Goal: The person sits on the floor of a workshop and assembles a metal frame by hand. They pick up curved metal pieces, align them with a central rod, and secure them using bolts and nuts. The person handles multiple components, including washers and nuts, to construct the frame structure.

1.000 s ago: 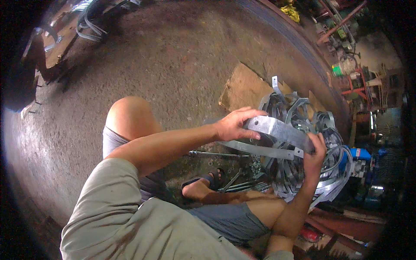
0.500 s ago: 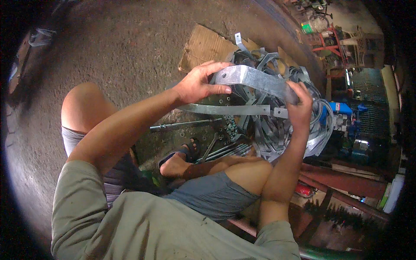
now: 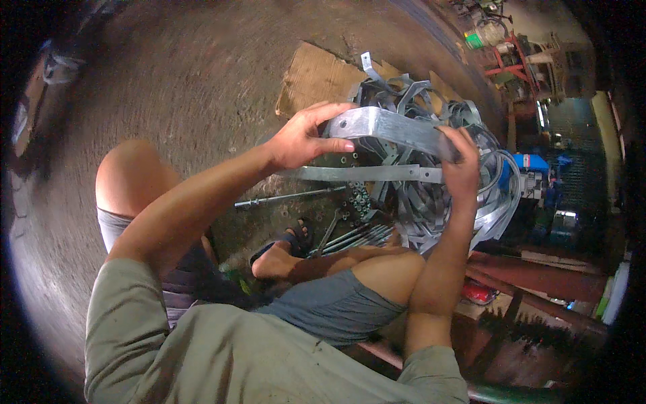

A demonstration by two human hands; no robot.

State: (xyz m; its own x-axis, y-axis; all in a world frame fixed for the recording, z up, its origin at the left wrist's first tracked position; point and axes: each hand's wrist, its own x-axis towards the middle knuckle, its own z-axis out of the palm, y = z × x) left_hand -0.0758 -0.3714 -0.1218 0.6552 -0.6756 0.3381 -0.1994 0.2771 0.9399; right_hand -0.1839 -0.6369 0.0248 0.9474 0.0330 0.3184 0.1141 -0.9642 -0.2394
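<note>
My left hand (image 3: 296, 140) grips one end of a bent flat steel bracket (image 3: 404, 128), thumb below and fingers above, beside a round hole. The other end is in my right hand (image 3: 463, 161), whose fingers wrap over it. The bracket is held raised, with a sharp bend near the left end. Below it a second long flat steel strip (image 3: 356, 174) with holes at its right end stretches sideways. Behind and beneath my hands lies a tangled pile of curved metal straps (image 3: 424, 219).
Loose nuts (image 3: 359, 196), an open-ended wrench (image 3: 330, 230), several metal rods (image 3: 360, 237) and a longer threaded rod (image 3: 289, 196) lie on the floor near my sandalled foot (image 3: 277, 259). Cardboard (image 3: 313, 77) lies under the pile. A blue machine (image 3: 531, 163) stands at right.
The bracket has shifted slightly down and left in the picture, with both hands still on its ends. The view has tilted a little.
</note>
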